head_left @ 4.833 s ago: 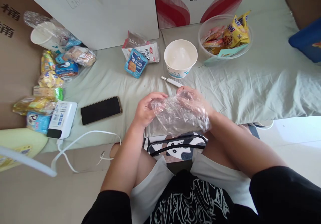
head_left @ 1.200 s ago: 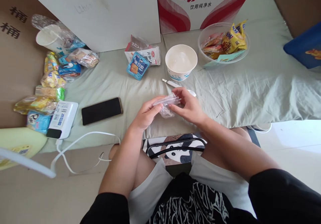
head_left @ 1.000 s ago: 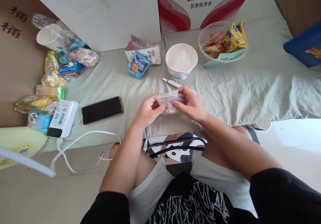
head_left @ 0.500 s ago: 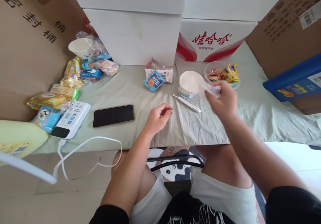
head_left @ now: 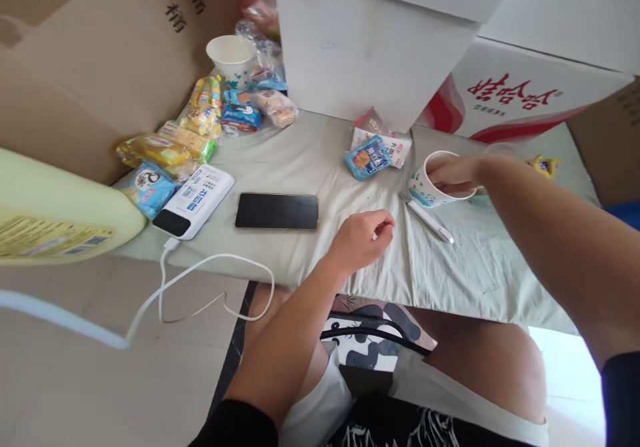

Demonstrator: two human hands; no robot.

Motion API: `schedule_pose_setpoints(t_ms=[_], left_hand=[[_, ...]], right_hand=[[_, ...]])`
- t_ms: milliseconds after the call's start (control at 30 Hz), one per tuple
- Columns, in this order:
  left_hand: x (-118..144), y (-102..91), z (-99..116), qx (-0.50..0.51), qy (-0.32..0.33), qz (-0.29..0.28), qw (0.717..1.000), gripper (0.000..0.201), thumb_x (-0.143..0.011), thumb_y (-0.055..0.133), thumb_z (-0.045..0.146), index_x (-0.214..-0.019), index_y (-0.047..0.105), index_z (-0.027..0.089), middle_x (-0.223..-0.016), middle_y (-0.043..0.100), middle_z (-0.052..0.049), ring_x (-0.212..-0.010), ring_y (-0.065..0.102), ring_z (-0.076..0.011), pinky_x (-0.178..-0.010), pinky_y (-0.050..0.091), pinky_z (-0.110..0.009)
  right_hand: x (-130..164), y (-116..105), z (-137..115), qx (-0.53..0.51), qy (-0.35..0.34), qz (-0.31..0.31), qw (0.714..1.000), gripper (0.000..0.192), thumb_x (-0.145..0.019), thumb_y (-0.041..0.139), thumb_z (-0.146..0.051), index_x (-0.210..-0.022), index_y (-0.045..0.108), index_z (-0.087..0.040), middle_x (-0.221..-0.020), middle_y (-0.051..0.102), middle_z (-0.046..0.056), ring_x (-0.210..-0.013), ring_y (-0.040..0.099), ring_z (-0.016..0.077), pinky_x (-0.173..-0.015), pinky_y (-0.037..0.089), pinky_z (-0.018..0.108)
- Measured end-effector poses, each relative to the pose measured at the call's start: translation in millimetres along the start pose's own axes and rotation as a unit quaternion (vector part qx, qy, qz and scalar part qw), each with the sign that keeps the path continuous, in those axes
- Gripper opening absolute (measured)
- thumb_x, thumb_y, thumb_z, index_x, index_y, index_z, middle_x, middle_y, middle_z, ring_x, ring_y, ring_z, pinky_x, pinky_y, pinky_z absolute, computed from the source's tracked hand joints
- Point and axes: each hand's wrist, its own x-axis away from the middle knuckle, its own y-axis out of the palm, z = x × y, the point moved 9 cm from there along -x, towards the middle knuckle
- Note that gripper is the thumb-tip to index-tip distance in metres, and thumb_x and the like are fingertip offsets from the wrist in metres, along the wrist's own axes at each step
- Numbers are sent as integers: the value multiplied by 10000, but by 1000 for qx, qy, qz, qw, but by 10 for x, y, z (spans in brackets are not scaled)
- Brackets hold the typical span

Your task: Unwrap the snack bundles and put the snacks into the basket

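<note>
My right hand (head_left: 453, 173) reaches into a white paper bowl (head_left: 419, 192) on the pale green cloth, fingers curled over its rim. No plastic wrap shows in the hand; the fingers hide what is inside the bowl. My left hand (head_left: 363, 237) rests on the cloth near the front edge, loosely curled and holding nothing. A white pen-like stick (head_left: 430, 220) lies between the two hands, just in front of the bowl.
A black phone (head_left: 277, 211) and a white power bank (head_left: 194, 200) with its cable (head_left: 200, 280) lie to the left. A blue snack packet (head_left: 367, 157) sits beside the bowl. Several snack packs (head_left: 190, 127) and a paper cup (head_left: 231, 57) line the cardboard box (head_left: 100, 53).
Both hands crumpled the clear plastic wrap into a small wad. The right hand then carried it up to the paper bowl while the left let go and dropped to the cloth. The view swung left.
</note>
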Motion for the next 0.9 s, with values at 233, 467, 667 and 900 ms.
schedule_pose_setpoints(t_ms=[233, 467, 667, 900], left_hand=[[61, -123, 4, 24, 12, 1, 1000, 170, -907, 494, 270, -850, 643, 213, -836, 711, -19, -790, 640, -161, -702, 457, -270], [90, -212, -53, 0, -15, -13, 1000, 144, -901, 520, 234, -864, 659, 221, -870, 736, -25, -809, 662, -170, -712, 466, -274], [104, -235, -138, -37, -37, -32, 998, 108, -903, 536, 239, -865, 635, 217, -864, 730, -26, -757, 651, -177, -609, 400, -296], [64, -208, -241, -51, -37, -54, 997, 152, -907, 597, 323, -811, 643, 215, -857, 714, -77, -783, 669, -231, -553, 403, -324]], right_hand=[[-175, -231, 76, 24, 65, -78, 995, 300, -659, 759, -60, -478, 579, -217, -437, 482, -7, -449, 461, 128, -552, 438, 373], [-416, -147, -1808, 134, -97, 127, 978, 104, -813, 694, -210, -897, 720, -266, -713, 600, 45, -570, 374, 150, -651, 394, 395], [-875, 759, -3369, 85, -328, 84, 937, 336, -859, 668, -201, -1183, 608, -267, -1222, 644, 91, -1030, 599, 255, -885, 514, 419], [-1452, 1181, -3622, 139, -281, 124, 941, 518, -825, 685, -167, -1326, 571, -230, -1269, 606, 143, -1251, 534, 347, -1137, 369, 614]])
